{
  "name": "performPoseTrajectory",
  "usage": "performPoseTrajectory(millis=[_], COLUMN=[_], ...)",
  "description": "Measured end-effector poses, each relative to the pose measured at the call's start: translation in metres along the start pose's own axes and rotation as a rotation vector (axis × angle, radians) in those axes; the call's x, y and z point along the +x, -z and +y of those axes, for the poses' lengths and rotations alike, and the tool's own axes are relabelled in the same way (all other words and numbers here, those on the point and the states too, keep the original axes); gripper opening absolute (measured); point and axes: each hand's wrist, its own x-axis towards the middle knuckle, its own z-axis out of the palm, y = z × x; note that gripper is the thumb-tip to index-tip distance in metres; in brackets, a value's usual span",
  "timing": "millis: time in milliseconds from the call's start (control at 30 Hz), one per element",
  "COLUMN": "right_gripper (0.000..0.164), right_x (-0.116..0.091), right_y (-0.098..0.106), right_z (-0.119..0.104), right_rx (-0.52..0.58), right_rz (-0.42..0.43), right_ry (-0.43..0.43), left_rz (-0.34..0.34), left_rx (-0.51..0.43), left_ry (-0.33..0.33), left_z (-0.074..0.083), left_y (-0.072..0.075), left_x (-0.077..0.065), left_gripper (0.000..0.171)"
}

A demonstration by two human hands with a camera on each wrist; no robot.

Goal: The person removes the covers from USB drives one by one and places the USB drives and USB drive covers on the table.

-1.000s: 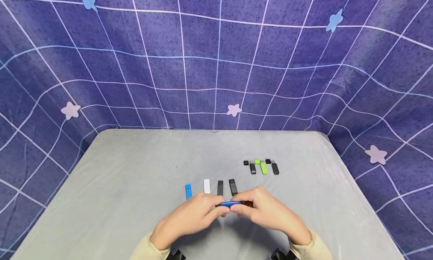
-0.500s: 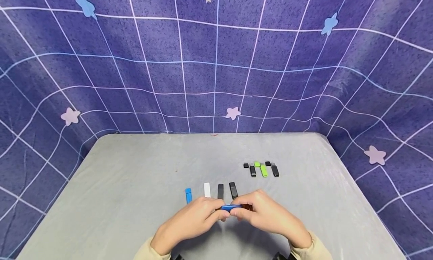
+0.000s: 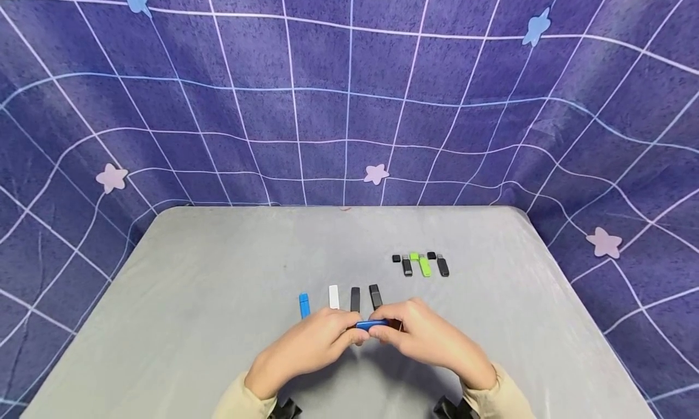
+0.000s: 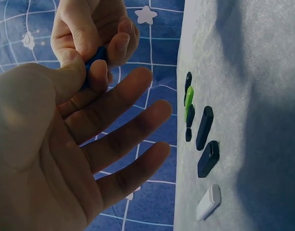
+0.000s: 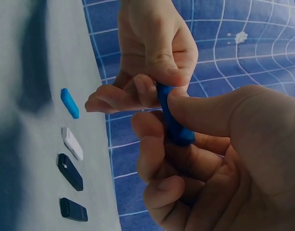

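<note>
Both hands meet above the near middle of the grey table on one dark blue USB stick (image 3: 371, 325). My left hand (image 3: 314, 346) pinches one end between thumb and index finger, its other fingers spread in the left wrist view. My right hand (image 3: 428, 340) grips the other end, thumb on top and fingers curled beneath; the blue body (image 5: 174, 120) shows well in the right wrist view. Just beyond the hands lie a light blue stick (image 3: 304, 305), a white stick (image 3: 334, 296) and two black sticks, one dark (image 3: 355, 299) and one beside it (image 3: 375, 296).
Farther back on the right, a black stick (image 3: 407, 266), a green stick (image 3: 425, 266) and another black stick (image 3: 443, 266) show bare metal plugs. Their small caps lie next to them, including a green cap (image 3: 414, 256). A purple curtain (image 3: 349, 116) hangs behind the grey table (image 3: 218, 255).
Both hands keep their hold on the dark blue stick, nearly still. The head view tilts slightly up and back down.
</note>
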Motion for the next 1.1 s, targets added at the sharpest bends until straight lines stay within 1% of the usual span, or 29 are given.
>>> performPoseTrajectory(millis=[133,233,300,367,533,633,833,1100], right_gripper=[0.01,0.01,0.01,0.009,0.008,0.009,0.01,0.015], right_x=[0.001,0.0,0.0,-0.001,-0.004,-0.005,-0.007,-0.01], right_y=[-0.003,-0.006,-0.008,-0.009,-0.011,-0.01,-0.009,-0.008], right_z=[0.0,0.0,0.0,0.0,0.0,0.0,0.002,0.004], right_rx=[-0.034,-0.051,-0.051,-0.036,0.005,0.018,0.024,0.007], right_rz=[0.009,0.019,0.022,0.021,0.021,0.031,0.04,0.061], right_ry=[0.023,0.06,0.067,0.05,-0.001,0.001,-0.007,0.025], left_rz=[0.001,0.008,0.014,0.018,0.007,0.003,0.006,0.045], left_rx=[-0.008,-0.015,-0.018,-0.024,-0.037,-0.044,-0.065,-0.04], left_ry=[0.015,0.013,0.004,0.002,0.026,0.036,0.029,0.01], left_z=[-0.001,-0.002,-0.002,-0.002,-0.002,-0.002,-0.003,-0.002], left_y=[-0.002,-0.004,-0.005,-0.005,-0.005,-0.006,-0.008,-0.013], left_x=[-0.002,-0.005,-0.006,-0.007,-0.006,-0.004,-0.001,0.002], left_gripper=[0.034,0.032,0.032,0.032,0.033,0.032,0.032,0.033])
